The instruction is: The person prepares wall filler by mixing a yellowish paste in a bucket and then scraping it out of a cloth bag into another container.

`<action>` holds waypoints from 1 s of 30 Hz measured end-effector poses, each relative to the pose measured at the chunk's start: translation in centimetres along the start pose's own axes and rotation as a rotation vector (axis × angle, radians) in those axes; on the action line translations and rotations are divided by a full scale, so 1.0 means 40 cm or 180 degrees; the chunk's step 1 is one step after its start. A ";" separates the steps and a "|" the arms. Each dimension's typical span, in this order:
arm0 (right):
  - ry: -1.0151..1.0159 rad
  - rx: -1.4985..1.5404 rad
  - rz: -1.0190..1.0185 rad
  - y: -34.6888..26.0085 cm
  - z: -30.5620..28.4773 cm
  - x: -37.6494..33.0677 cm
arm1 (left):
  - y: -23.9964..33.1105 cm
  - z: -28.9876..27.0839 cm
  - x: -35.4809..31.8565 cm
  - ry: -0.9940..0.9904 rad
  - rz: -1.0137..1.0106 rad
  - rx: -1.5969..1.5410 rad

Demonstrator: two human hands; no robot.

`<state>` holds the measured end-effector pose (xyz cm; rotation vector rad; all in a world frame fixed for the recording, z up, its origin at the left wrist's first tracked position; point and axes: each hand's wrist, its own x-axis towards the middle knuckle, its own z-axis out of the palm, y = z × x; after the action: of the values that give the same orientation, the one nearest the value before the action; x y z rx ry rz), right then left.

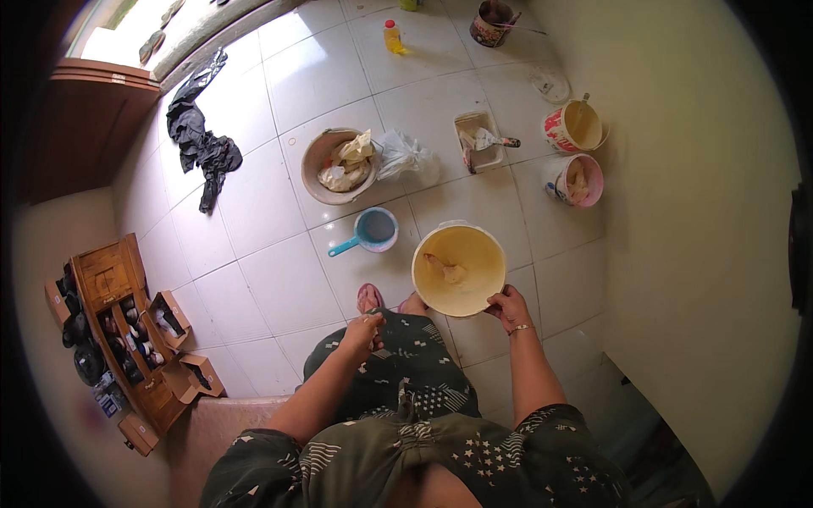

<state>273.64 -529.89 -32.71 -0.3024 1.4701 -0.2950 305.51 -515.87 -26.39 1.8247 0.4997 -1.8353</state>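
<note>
My right hand point(508, 308) grips the near right rim of a large cream bucket point(476, 254), which is tilted so that its inside faces me. At the bottom of the bucket lies a pale lump point(454, 273) with a brownish, stick-like piece beside it; I cannot tell what they are. My left hand point(367, 331) is closed in front of the dark patterned dress point(415, 339), apart from the bucket. What its fingers hold, if anything, is hidden. A blue dipper point(344, 246) with greyish contents stands on the tiles, left of the bucket.
Beyond the dipper are a bucket of crumpled material point(308, 173) and a clear plastic bag point(406, 157). A tray with tools point(487, 158), two small paint pails point(555, 131) and a dark tin point(489, 34) stand right. Black plastic point(203, 152) lies left; a yellow bottle point(393, 39) stands far.
</note>
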 end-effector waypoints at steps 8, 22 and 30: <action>0.0065 0.0046 0.0070 -0.037 -0.066 0.265 | -0.016 0.110 0.132 -0.0401 -0.0198 0.0138; -0.0147 0.0530 0.0079 0.036 -0.093 0.579 | -0.032 0.034 0.385 -0.0705 -0.0703 0.0345; -0.0481 0.1506 -0.0120 0.049 -0.106 0.587 | 0.004 0.013 0.402 -0.0881 -0.0684 0.0045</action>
<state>271.27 -536.97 -55.47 0.0301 1.2046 -0.6237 305.56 -517.80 -42.36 1.5398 0.5975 -2.1980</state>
